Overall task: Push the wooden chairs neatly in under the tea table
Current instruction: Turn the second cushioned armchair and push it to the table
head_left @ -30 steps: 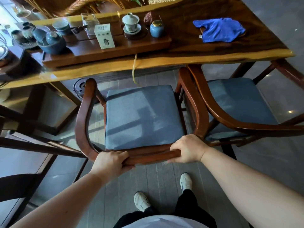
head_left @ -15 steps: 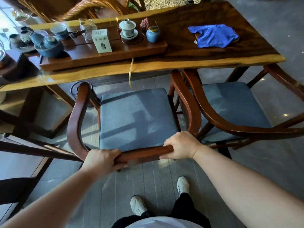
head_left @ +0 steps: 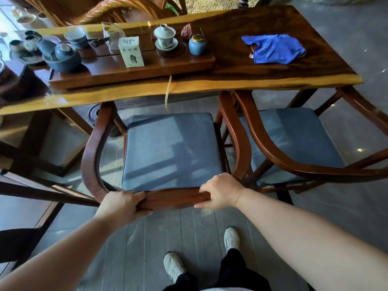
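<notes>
A wooden armchair (head_left: 92, 156) with a blue-grey cushion stands in front of me, its armrest tips reaching the near edge of the tea table (head_left: 273, 80). My left hand (head_left: 121, 203) and my right hand (head_left: 220, 191) both grip its curved back rail. A second wooden chair (head_left: 273, 158) with the same kind of cushion stands close on the right, its arm almost touching the first chair, its front partly under the table's right end.
On the table sit a wooden tea tray (head_left: 130, 74) with cups, bowls, a white box (head_left: 131, 51) and a blue jar (head_left: 197, 44), plus a blue cloth (head_left: 275, 49). A yellow hose (head_left: 168, 95) hangs off the table edge. Dark wooden furniture (head_left: 31, 192) stands at left. My feet are below.
The chair in my hands has slid forward toward the table; its armrest tips now meet the table edge. My hands keep the same grip.
</notes>
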Motion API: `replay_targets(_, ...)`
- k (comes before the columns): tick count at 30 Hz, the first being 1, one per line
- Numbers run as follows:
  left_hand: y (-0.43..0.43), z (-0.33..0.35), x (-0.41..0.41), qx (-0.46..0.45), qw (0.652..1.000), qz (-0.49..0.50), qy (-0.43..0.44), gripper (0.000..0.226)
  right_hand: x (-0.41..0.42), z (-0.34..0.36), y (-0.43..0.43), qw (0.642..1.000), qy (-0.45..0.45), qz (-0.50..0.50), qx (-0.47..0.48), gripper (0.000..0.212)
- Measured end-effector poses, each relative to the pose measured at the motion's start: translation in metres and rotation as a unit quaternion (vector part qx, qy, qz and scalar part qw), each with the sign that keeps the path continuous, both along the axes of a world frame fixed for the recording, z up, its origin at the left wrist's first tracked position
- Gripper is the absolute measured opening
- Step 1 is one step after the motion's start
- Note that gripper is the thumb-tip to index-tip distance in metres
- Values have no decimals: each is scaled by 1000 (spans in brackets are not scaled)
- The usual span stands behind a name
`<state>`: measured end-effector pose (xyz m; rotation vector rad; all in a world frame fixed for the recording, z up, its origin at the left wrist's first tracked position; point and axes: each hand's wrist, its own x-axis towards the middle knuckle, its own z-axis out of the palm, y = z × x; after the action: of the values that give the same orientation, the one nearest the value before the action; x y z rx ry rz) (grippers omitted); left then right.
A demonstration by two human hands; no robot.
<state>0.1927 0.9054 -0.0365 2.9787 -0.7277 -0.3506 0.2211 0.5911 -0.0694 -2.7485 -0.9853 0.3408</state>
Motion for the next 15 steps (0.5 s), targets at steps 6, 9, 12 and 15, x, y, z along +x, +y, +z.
replay_targets(6,-16,-6,9,21,1000,18,0,46,12,5,-15,999,17,-26,16,77)
replay_targets(9,-17,-6,8,8,999,32,2,43,10,4,-15,998,23,-47,24,76)
replay_targets(12,-18,-4,7,-10,1000,25,-4,41,9,7,-15,998,38,-54,22,78)
replay_targets(15,-19,-1,8,-11,1000,-4,-23,41,10,8,-16,997,58,-53,20,80)
